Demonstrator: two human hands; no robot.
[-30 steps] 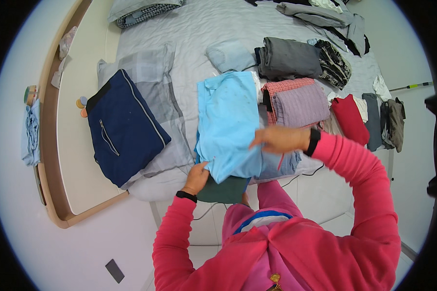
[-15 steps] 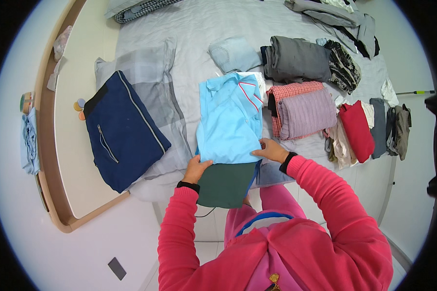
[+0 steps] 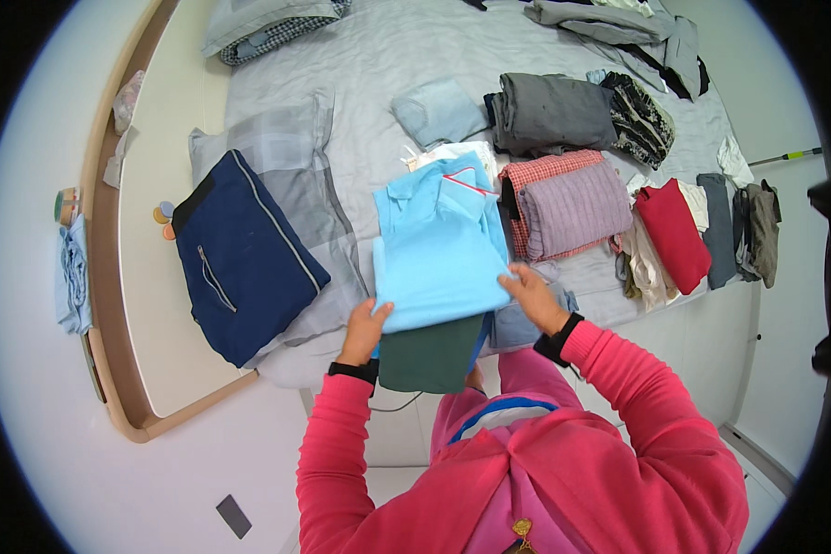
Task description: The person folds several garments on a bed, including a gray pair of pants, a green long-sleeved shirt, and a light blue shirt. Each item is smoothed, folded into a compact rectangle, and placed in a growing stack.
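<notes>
Navy bag (image 3: 240,258) left of blue shirt (image 3: 439,245)

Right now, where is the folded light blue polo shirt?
Head view, centre: the light blue polo shirt lies on the bed's near edge between both hands, atop a dark green garment.

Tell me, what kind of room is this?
Most likely a bedroom: a wide bed with a grey sheet, pillows at its head, and folded clothes such as a light blue shirt laid out.

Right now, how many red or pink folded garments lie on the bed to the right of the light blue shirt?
2: a red checked garment beside the light blue shirt, partly under a mauve one, and a solid red garment farther right. Others may be hidden in piles.
</notes>
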